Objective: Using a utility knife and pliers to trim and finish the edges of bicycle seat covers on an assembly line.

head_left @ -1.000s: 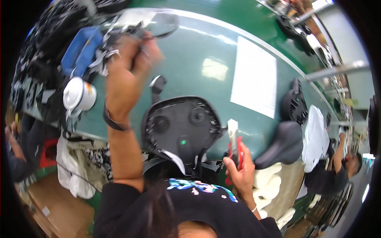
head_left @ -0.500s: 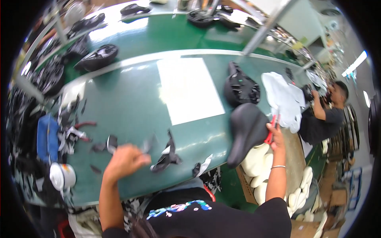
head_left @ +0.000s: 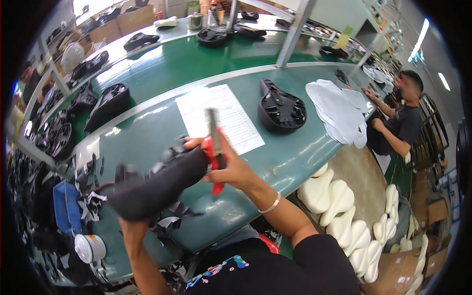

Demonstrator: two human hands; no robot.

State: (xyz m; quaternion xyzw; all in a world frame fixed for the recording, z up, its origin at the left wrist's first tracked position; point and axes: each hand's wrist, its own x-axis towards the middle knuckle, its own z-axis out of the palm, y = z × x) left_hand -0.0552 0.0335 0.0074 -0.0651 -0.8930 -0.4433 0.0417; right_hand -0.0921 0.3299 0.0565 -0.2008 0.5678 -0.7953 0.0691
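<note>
A black bicycle saddle (head_left: pixel 160 184) is raised over the near left of the table, blurred by motion, with loose cover edges along its upper side. My left hand (head_left: pixel 133 228) grips its left end from below, most fingers hidden behind it. At the saddle's right end, my right hand (head_left: pixel 231 169) is closed around red-handled scissors (head_left: pixel 210 147), blades pointing up. Its fingertips reach the saddle's edge. Black and white scraps (head_left: pixel 167 226) lie on the table below. Another saddle (head_left: pixel 281 108) rests underside up at the far right.
A printed sheet (head_left: pixel 241 123) and white cover pieces (head_left: pixel 337 110) lie on the green table (head_left: pixel 275 167). At left stand a blue bin (head_left: pixel 66 206) and a white pot (head_left: pixel 90 248). Cream foam pads (head_left: pixel 339 201) fill a box at right. A co-worker (head_left: pixel 400 115) sits beyond.
The saddle has gone from the table's right side to the left, now lifted in my left hand. My right hand has moved left with the scissors. The view has shifted.
</note>
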